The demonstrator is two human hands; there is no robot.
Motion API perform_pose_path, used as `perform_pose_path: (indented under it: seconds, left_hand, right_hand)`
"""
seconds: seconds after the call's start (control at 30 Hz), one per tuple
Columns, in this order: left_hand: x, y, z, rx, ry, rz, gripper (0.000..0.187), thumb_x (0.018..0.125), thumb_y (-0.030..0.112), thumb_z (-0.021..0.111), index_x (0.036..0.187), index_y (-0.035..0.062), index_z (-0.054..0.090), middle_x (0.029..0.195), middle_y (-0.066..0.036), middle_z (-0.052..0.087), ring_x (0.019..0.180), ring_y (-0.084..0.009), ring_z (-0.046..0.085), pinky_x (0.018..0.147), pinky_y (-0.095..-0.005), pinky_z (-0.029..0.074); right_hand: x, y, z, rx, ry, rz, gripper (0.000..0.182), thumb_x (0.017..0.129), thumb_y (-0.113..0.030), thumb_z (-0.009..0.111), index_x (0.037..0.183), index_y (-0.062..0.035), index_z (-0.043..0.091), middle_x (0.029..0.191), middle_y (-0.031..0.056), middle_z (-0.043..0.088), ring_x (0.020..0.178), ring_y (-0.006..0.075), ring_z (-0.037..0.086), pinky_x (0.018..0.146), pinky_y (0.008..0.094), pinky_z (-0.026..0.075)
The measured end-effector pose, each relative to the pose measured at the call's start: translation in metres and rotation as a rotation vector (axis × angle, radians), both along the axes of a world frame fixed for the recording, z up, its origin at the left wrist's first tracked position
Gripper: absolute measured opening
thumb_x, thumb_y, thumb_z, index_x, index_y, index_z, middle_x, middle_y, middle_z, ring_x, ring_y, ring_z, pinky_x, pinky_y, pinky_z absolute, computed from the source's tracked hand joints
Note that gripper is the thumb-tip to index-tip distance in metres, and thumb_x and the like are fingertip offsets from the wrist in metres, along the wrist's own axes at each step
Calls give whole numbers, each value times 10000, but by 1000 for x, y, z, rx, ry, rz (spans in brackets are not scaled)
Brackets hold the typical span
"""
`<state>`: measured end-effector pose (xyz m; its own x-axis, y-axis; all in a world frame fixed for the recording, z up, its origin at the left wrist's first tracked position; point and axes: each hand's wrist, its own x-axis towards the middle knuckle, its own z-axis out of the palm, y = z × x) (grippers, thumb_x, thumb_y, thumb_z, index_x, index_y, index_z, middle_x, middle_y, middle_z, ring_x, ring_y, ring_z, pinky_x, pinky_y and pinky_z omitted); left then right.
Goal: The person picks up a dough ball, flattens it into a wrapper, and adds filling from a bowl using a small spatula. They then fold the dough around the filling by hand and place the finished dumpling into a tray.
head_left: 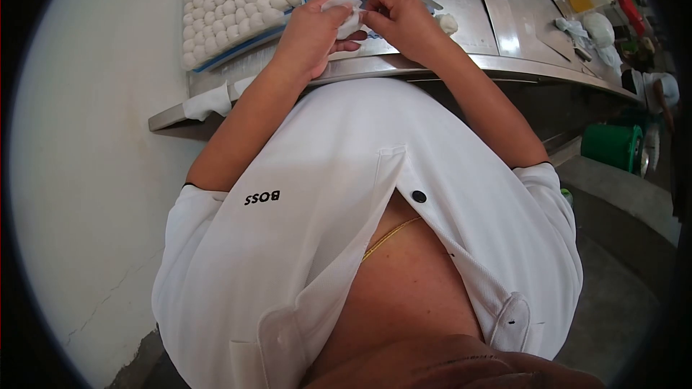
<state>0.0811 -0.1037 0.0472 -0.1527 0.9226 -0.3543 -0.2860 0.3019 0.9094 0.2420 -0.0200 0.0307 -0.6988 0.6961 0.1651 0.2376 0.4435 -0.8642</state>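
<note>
Left hand [305,34] cups a white dough piece [352,23] above the counter's near edge [393,65], right hand [409,23] pinching its rim; overpulling could tear it, a slack palm drop it

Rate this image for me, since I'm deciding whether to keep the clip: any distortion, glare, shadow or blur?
Head view: wide-angle curvature bows the steel counter, with black corners; head view: glare peaks near the broad blade, shadow darkens below the counter; head view: shirt lettering reads clearly, while the small white piece shows little detail.
</note>
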Motion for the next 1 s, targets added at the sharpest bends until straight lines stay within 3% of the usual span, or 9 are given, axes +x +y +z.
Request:
perform_pose_path:
  seconds: [0.33, 0.57, 0.63, 0.87, 0.93, 1.0]
  left_hand:
    - [-2, 3, -9, 7, -19, 58, 289, 952, 165, 623, 1169, -16, 563, 1036, -122, 658, 866, -257, 709, 664, -306, 585]
    - [-2, 3, -6, -12, 90, 5, 266, 959, 200, 628, 1110, -17, 601, 1025, -105, 658, 849, -236, 711, 676, -296, 591]
    - [-4, 4, -9, -21, 96, -29, 266, 966, 195, 613, 1120, -21, 597, 1035, -115, 658, 858, -244, 713, 678, -292, 590]
    - [-2, 2, -5, 69, 2, 91, 257, 969, 186, 598, 1111, -28, 609, 1024, -122, 664, 857, -255, 719, 660, -279, 580]
    - [-3, 3, -5, 40, 94, 24, 259, 967, 182, 602, 1114, -32, 613, 1032, -125, 665, 861, -253, 719, 664, -279, 581]
    - [-2, 2, -2, 24, 126, 11, 261, 968, 180, 600, 1118, -33, 614, 1033, -124, 664, 865, -253, 719, 664, -277, 580]
  right_hand:
    - [2, -1, -4, 216, -52, -7, 157, 915, -94, 627, 1028, 7, 663, 890, 97, 643, 805, 202, 612, 731, 322, 491]
    - [1, -3, 0, 26, -68, -41, 184, 915, -97, 616, 1077, -18, 659, 897, 110, 643, 810, 240, 622, 745, 340, 496]
    - [-1, 1, -10, 204, 7, 15, 177, 910, -105, 629, 1062, -23, 670, 907, 113, 655, 816, 248, 628, 750, 342, 497]
    - [1, 1, -9, 243, -22, -73, 156, 895, -111, 659, 1013, -10, 679, 914, 106, 670, 821, 246, 635, 745, 336, 499]
    - [2, 0, -10, 264, 24, -42, 177, 890, -182, 646, 975, -32, 682, 866, 153, 666, 822, 330, 651, 738, 402, 508]
    - [2, -2, -2, 170, -20, -53, 167, 893, -142, 651, 1005, -21, 679, 897, 126, 671, 825, 283, 647, 743, 368, 507]
